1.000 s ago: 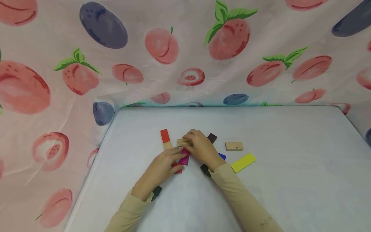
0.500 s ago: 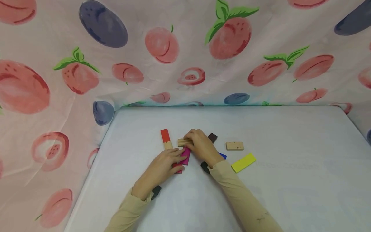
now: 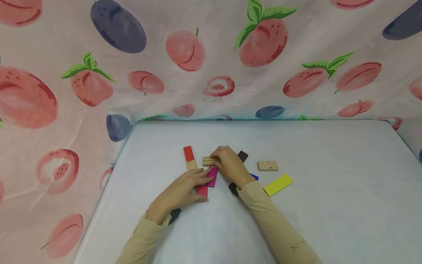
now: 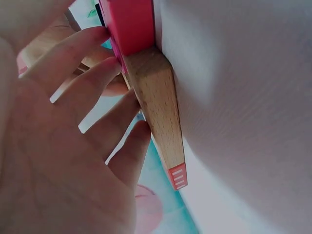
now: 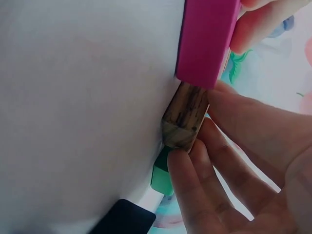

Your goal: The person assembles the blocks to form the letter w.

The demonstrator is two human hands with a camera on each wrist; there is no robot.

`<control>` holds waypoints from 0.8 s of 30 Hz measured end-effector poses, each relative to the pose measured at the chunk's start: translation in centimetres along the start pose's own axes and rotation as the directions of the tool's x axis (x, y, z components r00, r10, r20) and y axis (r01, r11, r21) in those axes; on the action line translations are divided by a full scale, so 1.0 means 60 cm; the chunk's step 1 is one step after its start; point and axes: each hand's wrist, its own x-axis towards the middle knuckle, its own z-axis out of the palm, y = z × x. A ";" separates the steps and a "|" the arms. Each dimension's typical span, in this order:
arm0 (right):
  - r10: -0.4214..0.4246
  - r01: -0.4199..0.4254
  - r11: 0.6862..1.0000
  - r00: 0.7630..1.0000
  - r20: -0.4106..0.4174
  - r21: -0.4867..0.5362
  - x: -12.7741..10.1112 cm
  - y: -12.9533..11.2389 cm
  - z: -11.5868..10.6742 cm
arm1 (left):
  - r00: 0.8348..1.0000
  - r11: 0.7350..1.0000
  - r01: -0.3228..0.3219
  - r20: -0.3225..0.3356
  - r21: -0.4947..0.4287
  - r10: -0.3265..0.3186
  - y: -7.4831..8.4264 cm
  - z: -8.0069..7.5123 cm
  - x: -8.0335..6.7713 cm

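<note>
1. Head view is showing the left hand (image 3: 182, 190) lying flat over a red block (image 3: 202, 190), fingers stretched and touching the edge of a magenta block (image 3: 211, 176); most of the red block is hiding under the palm.
2. Just beyond that hand, a red-and-wood block (image 3: 189, 158) is lying flat on the table (image 3: 329, 205), its far half painted red, its near half bare wood.
3. Left wrist view is catching the same hand from below: straight fingers (image 4: 92, 83) are spreading beside a bare wooden piece (image 4: 158, 112) with a red painted end, though which block this is cannot be told.
4. In the middle, the right hand (image 3: 230, 165) is curling its fingers round a plain wooden block (image 3: 208, 161), covering all but its left end.
5. Right wrist view is showing grainy dark-streaked wood (image 5: 186, 116) pinched between fingertips (image 5: 185, 165), butting against the smooth magenta block (image 5: 207, 39); a green piece (image 5: 161, 178) and a black one (image 5: 124, 219) are being cut off at the bottom.
6. Further right, a dark brown block (image 3: 243, 156) and a blue block (image 3: 253, 176) are peeking from behind the right hand.
7. Rightmost, a wooden block (image 3: 267, 165) and a flat yellow block (image 3: 278, 184) are lying apart.
8. Pale, smooth table surface is running back to a draped cloth (image 3: 211, 55) printed with fruit.
</note>
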 end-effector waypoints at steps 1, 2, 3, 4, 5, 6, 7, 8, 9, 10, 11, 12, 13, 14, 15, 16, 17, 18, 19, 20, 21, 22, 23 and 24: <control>0.002 -0.002 1.000 1.000 0.000 -0.001 0.000 0.000 0.000 | 1.000 1.000 0.000 0.008 0.000 0.000 0.000 -0.001 0.000; 0.003 -0.003 1.000 1.000 -0.001 -0.002 0.000 0.000 0.000 | 1.000 1.000 -0.001 0.013 -0.001 0.001 0.000 -0.002 0.000; 0.004 -0.004 1.000 1.000 -0.001 -0.003 0.001 0.000 0.000 | 1.000 1.000 0.001 0.018 -0.001 -0.001 -0.001 -0.002 0.001; 0.007 -0.007 1.000 1.000 -0.001 -0.002 0.001 0.000 0.000 | 1.000 1.000 0.002 0.020 -0.001 -0.002 0.000 -0.003 0.001; 0.010 -0.010 1.000 1.000 0.000 -0.002 0.001 0.001 0.000 | 1.000 1.000 0.003 0.021 -0.002 -0.003 0.000 -0.003 0.002; 0.012 -0.012 1.000 1.000 0.000 -0.002 0.001 0.001 0.000 | 1.000 1.000 0.004 0.021 -0.004 -0.004 0.000 -0.003 0.002; 0.014 -0.014 1.000 1.000 0.000 -0.002 0.001 0.001 0.001 | 1.000 1.000 0.006 0.021 -0.006 -0.006 0.000 -0.004 0.002; 0.016 -0.016 1.000 1.000 -0.001 -0.002 0.001 0.001 0.001 | 1.000 1.000 0.006 0.019 -0.006 -0.006 0.000 -0.004 0.002; 0.019 -0.019 1.000 1.000 -0.003 -0.004 0.001 0.001 0.002 | 1.000 1.000 0.005 0.016 -0.005 -0.005 0.000 -0.003 0.002; 0.021 -0.021 1.000 1.000 -0.004 -0.005 0.001 0.001 0.002 | 1.000 1.000 0.005 0.012 -0.004 -0.005 -0.001 -0.003 0.002; 0.024 -0.024 1.000 1.000 -0.006 -0.005 0.001 0.001 0.002 | 1.000 1.000 0.004 0.009 -0.003 -0.004 -0.001 -0.003 0.002; 0.025 -0.025 1.000 1.000 -0.010 -0.005 0.001 0.001 0.002 | 1.000 1.000 0.003 0.007 -0.001 -0.003 -0.001 -0.003 0.002; 0.028 -0.028 1.000 1.000 -0.012 -0.005 0.001 0.001 0.003 | 1.000 1.000 0.004 0.005 0.002 -0.004 -0.001 -0.003 0.002; 0.030 -0.030 1.000 0.999 -0.017 -0.004 0.001 0.001 0.003 | 1.000 1.000 0.003 0.003 0.005 -0.003 -0.001 -0.003 0.002; 0.033 -0.033 0.999 0.999 -0.022 -0.006 0.001 0.001 0.004 | 1.000 1.000 0.004 0.001 0.009 -0.004 -0.001 -0.003 0.002; 0.038 -0.038 0.999 0.999 -0.025 -0.006 0.001 0.001 0.004 | 1.000 1.000 0.006 0.001 0.010 -0.006 -0.001 -0.003 0.001; 0.042 -0.042 0.999 0.999 -0.029 -0.008 0.001 0.001 0.005 | 1.000 1.000 0.006 0.001 0.012 -0.006 -0.001 -0.003 0.001; 0.047 -0.047 0.999 0.998 -0.033 -0.010 0.001 0.000 0.005 | 1.000 1.000 0.008 0.000 0.015 -0.008 -0.001 -0.003 0.001; 0.052 -0.052 0.999 0.998 -0.037 -0.013 0.001 0.000 0.005 | 1.000 1.000 0.011 0.001 0.016 -0.011 0.000 -0.003 0.001; 0.055 -0.055 0.998 0.998 -0.042 -0.016 0.001 0.000 0.005 | 1.000 1.000 0.011 0.001 0.017 -0.011 0.000 -0.003 0.001; 0.059 -0.060 0.998 0.997 -0.046 -0.018 0.001 0.000 0.006 | 1.000 1.000 0.013 0.001 0.019 -0.013 0.000 -0.003 0.001; 0.064 -0.064 0.998 0.997 -0.051 -0.015 0.001 0.000 0.006 | 1.000 1.000 0.015 0.002 0.018 -0.015 0.000 -0.003 0.001; 0.067 -0.067 0.998 0.996 -0.057 -0.011 0.001 0.001 0.006 | 1.000 1.000 0.015 0.001 0.019 -0.015 0.000 -0.002 0.001; 0.070 -0.070 0.998 0.996 -0.062 -0.005 0.001 0.001 0.006 | 1.000 1.000 0.017 0.002 0.021 -0.017 0.000 -0.002 0.001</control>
